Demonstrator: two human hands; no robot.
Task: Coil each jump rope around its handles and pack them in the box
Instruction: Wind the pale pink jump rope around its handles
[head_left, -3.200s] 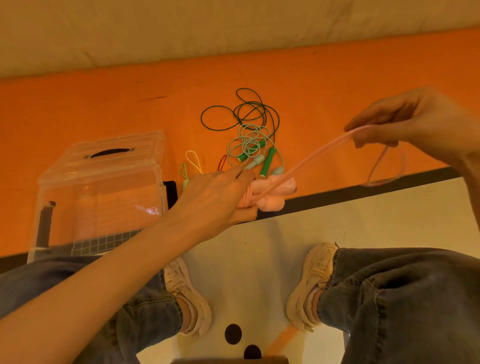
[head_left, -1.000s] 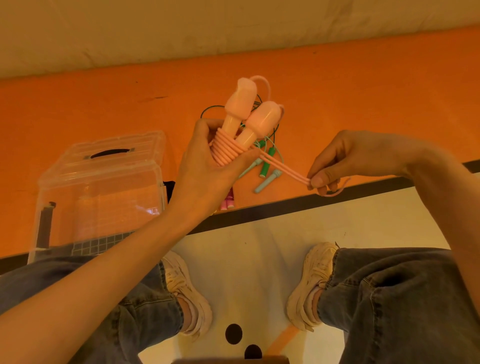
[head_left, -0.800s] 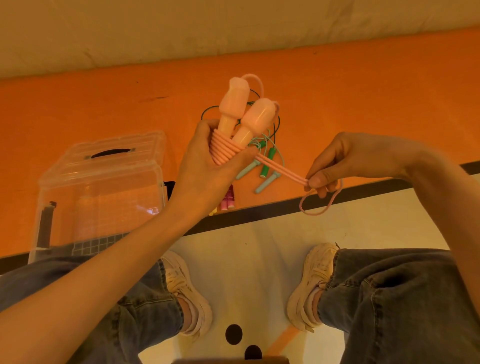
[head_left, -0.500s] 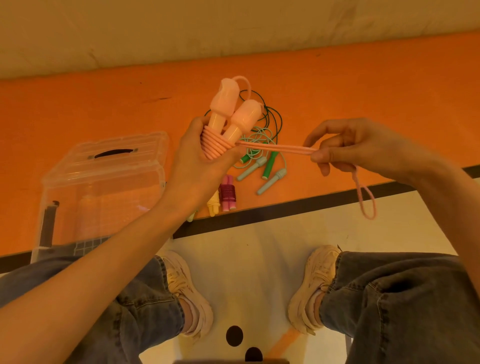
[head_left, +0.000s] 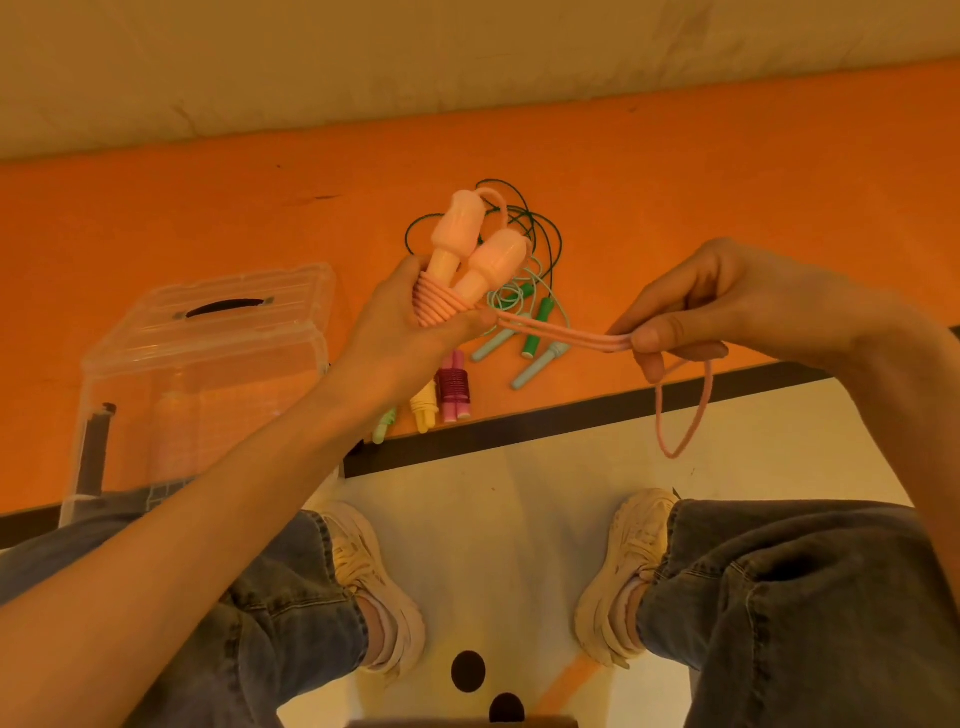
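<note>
While the pink handles (head_left: 475, 249) are held upright in the left hand (head_left: 410, 332) just above the middle of the frame, the doubled pink cord (head_left: 561, 335) is pinched between thumb and fingers of the right hand (head_left: 727, 306) at centre right. Compared with half a second earlier, the cord has been drawn lower and tauter toward the right, and the free loop (head_left: 680, 415) hangs shorter below the right hand than it did three seconds ago. Only a little cord appears left to coil, so tucking the end is judged next. The clear box (head_left: 208, 332) stands closed at the left edge, and other ropes (head_left: 519, 312) lie on the orange mat (head_left: 727, 171), some bundled, some still loose.
</note>
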